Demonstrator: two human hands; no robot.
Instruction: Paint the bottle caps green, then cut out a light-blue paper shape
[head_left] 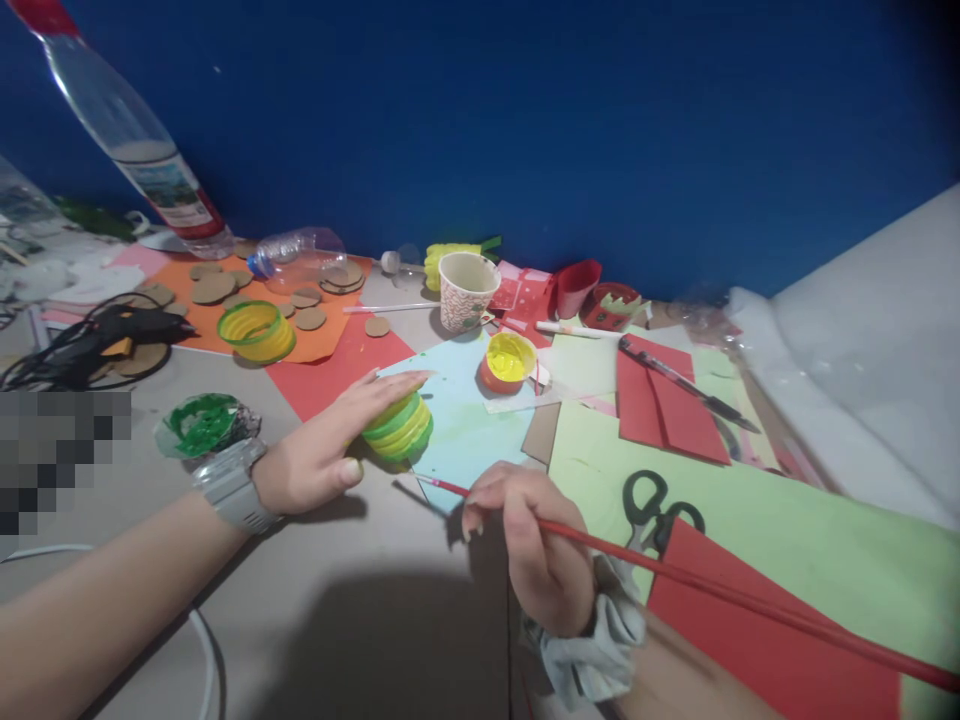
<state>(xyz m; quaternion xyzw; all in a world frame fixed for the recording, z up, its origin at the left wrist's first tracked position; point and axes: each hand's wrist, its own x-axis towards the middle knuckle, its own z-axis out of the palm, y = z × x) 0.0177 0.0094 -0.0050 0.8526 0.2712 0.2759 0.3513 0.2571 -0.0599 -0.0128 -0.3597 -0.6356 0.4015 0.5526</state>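
Under the fingers of my left hand (pixel 326 440) is a ridged, round piece with green and yellow stripes (pixel 401 430); the hand steadies it, with the thumb at the near side and the fingers across its top. A thin paintbrush (pixel 600 540) with a long red handle is pinched in my right hand (pixel 536 540). Its tip points at the lower edge of the striped piece; contact is too small to tell. A small red tub of yellow paint (pixel 508 360) stands on the light-blue paper (pixel 469 430). Green paint (pixel 202 425) lies in a crumpled holder left of my left hand.
A yellow ridged ring (pixel 256 332) sits on orange paper near several cardboard discs (pixel 214 288). A patterned paper cup (pixel 466 292) and a tall bottle (pixel 161 175) stand toward the blue wall. Scissors (pixel 645 500), a marker (pixel 686 383) and red paper (pixel 765 630) lie at right.
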